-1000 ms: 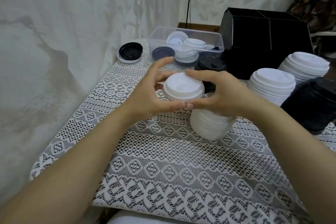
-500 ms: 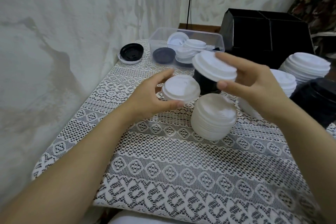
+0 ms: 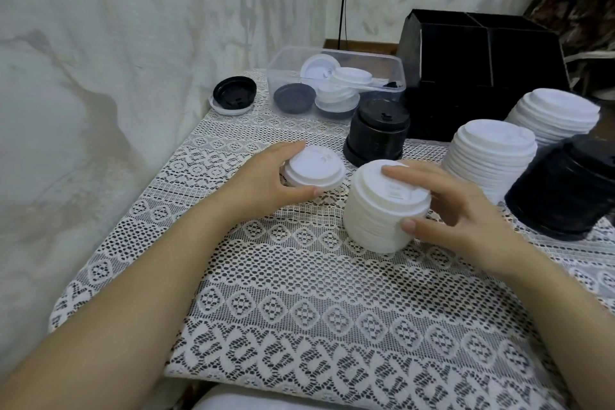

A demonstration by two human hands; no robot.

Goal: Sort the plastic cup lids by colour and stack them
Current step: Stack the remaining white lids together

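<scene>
The left hand point(image 3: 263, 183) pinches a short pile of white lids point(image 3: 316, 170) (2, it seems) between thumb and curled fingers point(image 3: 286, 148), close to the lace-covered bench point(image 3: 299, 293). Just right of those fingers, the right hand point(image 3: 459, 210) clasps the white stack point(image 3: 376, 220), fingers spread on its top lid, thumb against its side. A black stack point(image 3: 377, 133) stands beyond them.

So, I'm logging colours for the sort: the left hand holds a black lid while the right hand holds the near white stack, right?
No. The head view shows the lid in the left hand is white, not black. The right hand does hold the near white stack.
</scene>
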